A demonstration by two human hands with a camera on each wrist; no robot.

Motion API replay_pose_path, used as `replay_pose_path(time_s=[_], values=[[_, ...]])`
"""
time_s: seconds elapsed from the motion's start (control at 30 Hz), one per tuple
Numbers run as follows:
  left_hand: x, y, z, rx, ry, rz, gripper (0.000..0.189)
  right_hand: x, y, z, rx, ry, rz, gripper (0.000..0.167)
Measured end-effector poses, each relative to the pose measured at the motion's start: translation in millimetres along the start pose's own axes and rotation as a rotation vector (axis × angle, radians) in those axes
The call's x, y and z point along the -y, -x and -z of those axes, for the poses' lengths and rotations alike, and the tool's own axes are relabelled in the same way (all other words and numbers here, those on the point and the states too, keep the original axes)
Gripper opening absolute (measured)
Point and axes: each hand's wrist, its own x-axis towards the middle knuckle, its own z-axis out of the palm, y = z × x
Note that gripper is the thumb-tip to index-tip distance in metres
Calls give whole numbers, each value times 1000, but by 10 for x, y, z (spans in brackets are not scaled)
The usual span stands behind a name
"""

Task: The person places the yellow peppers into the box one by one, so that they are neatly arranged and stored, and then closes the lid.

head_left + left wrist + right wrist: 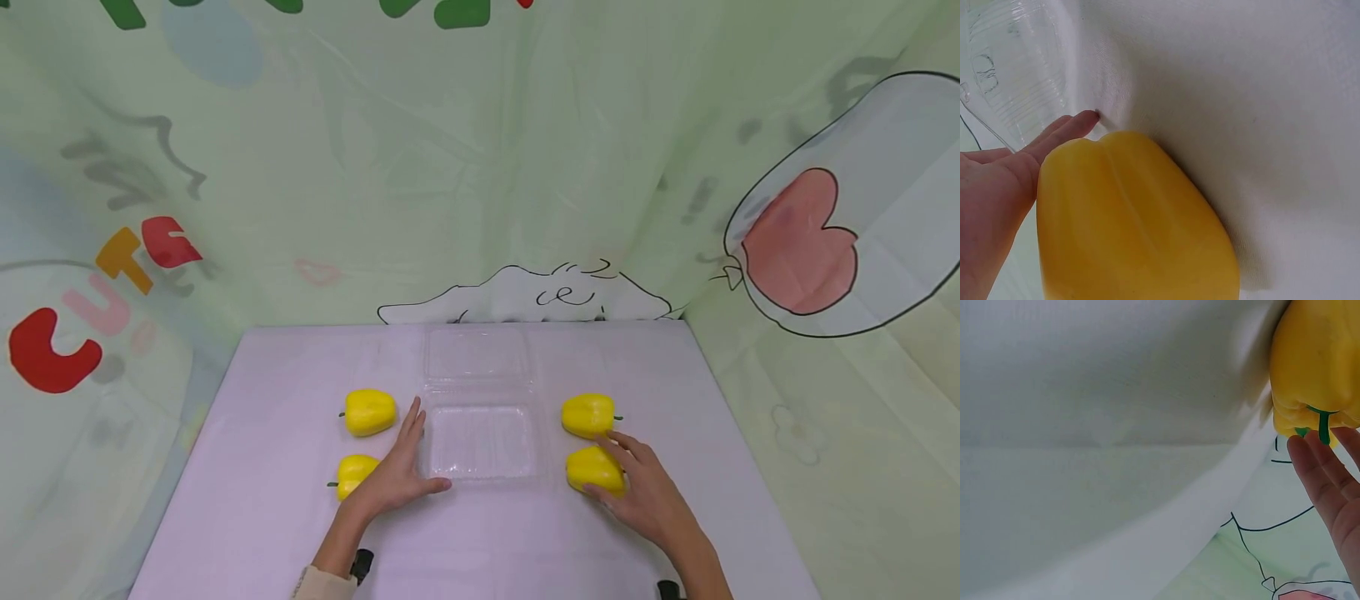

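A clear plastic clamshell box [480,442] lies with its lid [477,354] folded back. My left hand [399,477] is at the box's left edge, fingers straight and thumb spread along the near corner. Below that hand, a yellow bell pepper [354,473] is partly hidden by it; the same pepper [1135,225] fills the lower left wrist view. On the right, my right hand [647,492] reaches over the near yellow bell pepper [592,469], thumb and extended fingers on either side. In the right wrist view, its fingers [1319,465] are by the green stem [1324,428].
Another yellow bell pepper [371,412] lies left of the box, and one more [587,415] lies just beyond my right fingertips. All stand on a pale cloth-covered table [487,542]. Printed curtains [480,167] enclose its back and sides.
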Motion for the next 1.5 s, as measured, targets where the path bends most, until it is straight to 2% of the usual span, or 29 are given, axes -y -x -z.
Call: replay_pose_path(time_s=[0.13, 0.3, 1.1, 1.5], values=[[4, -3, 10, 10, -7, 1, 124, -5, -3, -21, 24, -13, -20, 77], [5, -5, 18, 19, -3, 3, 125, -19, -5, -48, 28, -10, -7, 78], [28, -2, -11, 3, -23, -9, 124, -54, -12, -104, 54, -61, -23, 76], [42, -17, -16, 1, -33, -18, 125, -109, -18, -148, 26, -71, 0, 77]])
